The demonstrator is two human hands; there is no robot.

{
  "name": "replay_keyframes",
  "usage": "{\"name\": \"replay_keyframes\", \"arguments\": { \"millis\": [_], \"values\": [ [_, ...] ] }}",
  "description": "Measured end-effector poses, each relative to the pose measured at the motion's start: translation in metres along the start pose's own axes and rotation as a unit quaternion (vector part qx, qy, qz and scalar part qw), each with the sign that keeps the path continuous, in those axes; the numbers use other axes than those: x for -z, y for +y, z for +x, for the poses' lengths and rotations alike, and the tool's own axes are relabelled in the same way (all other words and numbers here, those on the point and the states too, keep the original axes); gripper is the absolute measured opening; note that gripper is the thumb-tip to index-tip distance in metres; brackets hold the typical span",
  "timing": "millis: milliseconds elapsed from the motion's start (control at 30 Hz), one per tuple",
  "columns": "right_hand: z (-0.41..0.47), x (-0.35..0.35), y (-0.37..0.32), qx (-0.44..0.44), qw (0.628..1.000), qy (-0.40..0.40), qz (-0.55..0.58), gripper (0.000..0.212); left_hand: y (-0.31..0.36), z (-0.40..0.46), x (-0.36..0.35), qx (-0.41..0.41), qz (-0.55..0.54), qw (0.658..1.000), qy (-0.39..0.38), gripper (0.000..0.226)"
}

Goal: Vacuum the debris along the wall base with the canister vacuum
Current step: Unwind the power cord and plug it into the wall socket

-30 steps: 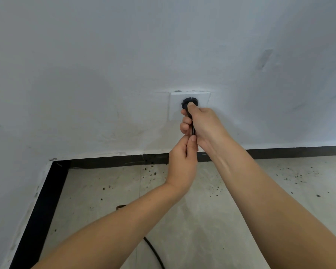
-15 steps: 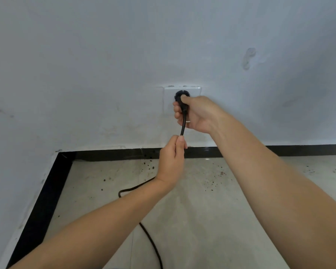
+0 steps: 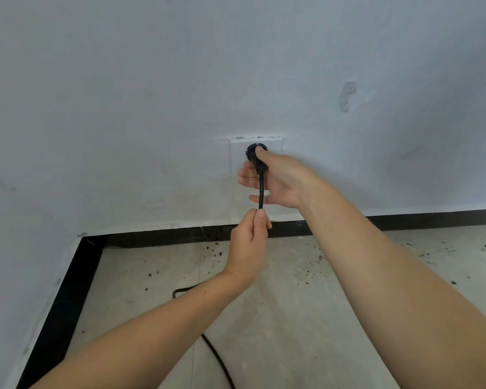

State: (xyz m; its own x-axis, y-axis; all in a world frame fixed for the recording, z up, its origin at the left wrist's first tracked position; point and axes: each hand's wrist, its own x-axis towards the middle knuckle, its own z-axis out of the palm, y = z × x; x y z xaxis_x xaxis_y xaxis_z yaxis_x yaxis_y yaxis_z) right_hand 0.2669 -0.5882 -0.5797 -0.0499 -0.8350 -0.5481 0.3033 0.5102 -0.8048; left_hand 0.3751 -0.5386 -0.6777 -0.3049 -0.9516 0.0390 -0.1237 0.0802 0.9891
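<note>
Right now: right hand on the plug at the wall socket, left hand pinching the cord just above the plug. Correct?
Not quite. The left hand pinches the cord below the plug, not above it. The head view shows the cord hanging down from the plug into that hand. The rest holds: the right hand is on the plug at the wall socket.

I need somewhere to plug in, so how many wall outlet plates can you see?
1. The white outlet plate is on the wall above the black baseboard, with the black plug at it. The right hand covers part, so its sockets cannot be counted.
</note>
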Motion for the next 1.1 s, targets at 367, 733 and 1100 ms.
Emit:
{"name": "replay_keyframes", "arguments": {
  "millis": [367,733,1100],
  "values": [
    [-0.065,0.125,0.041,0.037,0.938,0.265,-0.222,0.04,0.074,0.01,-0.026,-0.211,0.195,0.957,-0.035,0.028],
    [-0.262,0.151,-0.028,-0.016,0.738,0.304,-0.603,0.043,0.232,-0.017,-0.056,-0.163,0.421,0.842,-0.296,0.036],
    [-0.464,0.122,-0.138,-0.12,0.741,0.326,-0.574,0.045,0.445,-0.053,-0.075,-0.23,0.441,0.749,-0.437,0.042]
  ]
}}
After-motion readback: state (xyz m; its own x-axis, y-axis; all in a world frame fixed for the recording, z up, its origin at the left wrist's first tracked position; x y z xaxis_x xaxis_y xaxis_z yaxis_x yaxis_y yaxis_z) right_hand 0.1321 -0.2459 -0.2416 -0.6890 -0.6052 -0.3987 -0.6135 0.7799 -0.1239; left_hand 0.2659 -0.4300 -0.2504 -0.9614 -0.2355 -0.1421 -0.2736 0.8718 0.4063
